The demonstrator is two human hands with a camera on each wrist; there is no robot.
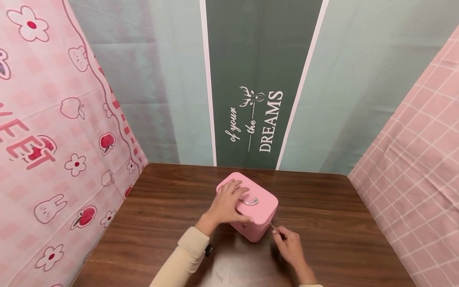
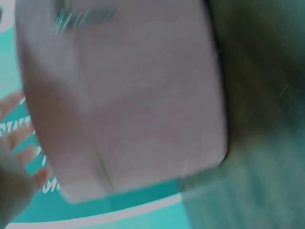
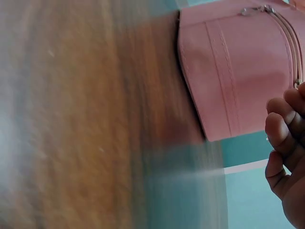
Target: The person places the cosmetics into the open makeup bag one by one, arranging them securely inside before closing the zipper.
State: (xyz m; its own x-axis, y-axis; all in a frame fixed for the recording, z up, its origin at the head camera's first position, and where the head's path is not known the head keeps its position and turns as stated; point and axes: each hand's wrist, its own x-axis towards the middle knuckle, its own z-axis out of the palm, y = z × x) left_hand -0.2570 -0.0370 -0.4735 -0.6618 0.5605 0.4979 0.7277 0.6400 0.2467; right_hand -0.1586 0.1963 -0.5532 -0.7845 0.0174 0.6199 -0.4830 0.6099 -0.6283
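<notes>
A pink zippered case with rounded corners stands at an angle on the table, a curved silver handle on its lid. My left hand rests on the lid beside the handle, fingers spread and thumb near the front edge. At the case's right corner, my right hand pinches a small metal zipper pull. The right wrist view shows the zipper running along the side, with another metal pull further along. In the left wrist view the pink case is blurred.
The case is on a dark brown wood-grain table. A green and teal cloth with lettering hangs behind it. Pink patterned cloth hangs at the left, and pink checked cloth at the right.
</notes>
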